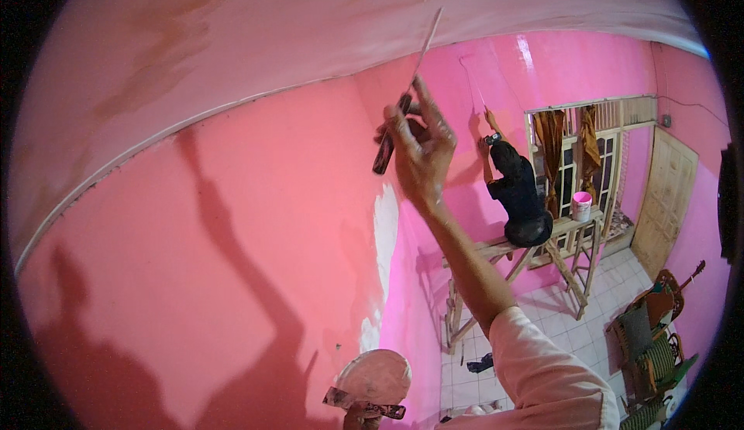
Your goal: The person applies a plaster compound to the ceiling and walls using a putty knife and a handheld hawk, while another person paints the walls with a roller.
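My right hand [425, 151] is raised toward the ceiling, its fingers closed around the dark handle of a putty knife [394, 132]. The thin blade, seen almost edge-on, points up close to the ceiling [271, 27]. Pale smears mark the fingers. At the lower edge, my left hand [359, 417] is partly cut off and grips a round disc [377, 376] coated in pale paste. A second dark-handled tool [384, 411] lies across the disc's near side. Beside it on the salmon wall [256, 197] runs a white putty patch [385, 228].
Farther right, a co-worker [515, 190] in dark clothes sits on a wooden scaffold [496, 248], reaching a long-handled tool up the pink wall. A paint bucket [581, 207] stands on its planks. Below are chairs [655, 337], a guitar [692, 275] and tiled floor [554, 314].
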`<state>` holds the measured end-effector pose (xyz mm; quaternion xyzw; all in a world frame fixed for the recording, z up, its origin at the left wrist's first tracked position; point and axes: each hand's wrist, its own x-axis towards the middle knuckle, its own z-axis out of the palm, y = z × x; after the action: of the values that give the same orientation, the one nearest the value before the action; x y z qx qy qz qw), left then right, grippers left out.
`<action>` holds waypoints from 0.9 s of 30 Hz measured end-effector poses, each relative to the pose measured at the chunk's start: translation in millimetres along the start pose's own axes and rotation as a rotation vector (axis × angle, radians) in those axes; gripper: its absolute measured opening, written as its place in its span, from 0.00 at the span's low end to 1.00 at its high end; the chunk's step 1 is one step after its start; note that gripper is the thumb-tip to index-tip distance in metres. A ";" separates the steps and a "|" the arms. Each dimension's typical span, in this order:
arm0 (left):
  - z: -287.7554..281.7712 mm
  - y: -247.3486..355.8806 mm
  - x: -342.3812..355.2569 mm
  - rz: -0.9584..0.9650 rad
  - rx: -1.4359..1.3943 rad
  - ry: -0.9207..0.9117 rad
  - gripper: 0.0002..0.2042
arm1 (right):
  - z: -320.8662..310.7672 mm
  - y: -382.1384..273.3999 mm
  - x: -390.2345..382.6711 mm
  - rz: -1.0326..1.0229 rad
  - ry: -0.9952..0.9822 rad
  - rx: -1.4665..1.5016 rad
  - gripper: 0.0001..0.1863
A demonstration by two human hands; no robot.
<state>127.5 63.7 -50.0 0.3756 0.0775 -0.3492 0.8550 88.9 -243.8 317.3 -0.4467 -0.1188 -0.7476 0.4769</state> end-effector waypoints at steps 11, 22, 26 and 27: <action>-2.9 0.9 3.5 0.055 0.065 -0.069 0.10 | 10.9 16.7 -17.1 -0.022 -0.210 -0.168 0.25; -9.8 -4.6 6.6 0.077 -0.080 -0.160 0.09 | 1.4 -39.9 -16.1 -0.211 0.016 -0.099 0.25; 15.4 -2.0 -10.5 0.045 -0.014 -0.029 0.09 | 14.6 -48.4 -12.6 -0.287 0.055 -0.120 0.25; 25.9 -1.0 -18.6 0.048 0.017 -0.001 0.09 | 18.0 -48.1 -15.9 -0.288 0.054 -0.124 0.25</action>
<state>109.7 55.2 -25.0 0.3846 0.0648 -0.3293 0.8599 61.8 -198.4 327.2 -0.4333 -0.1221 -0.8259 0.3394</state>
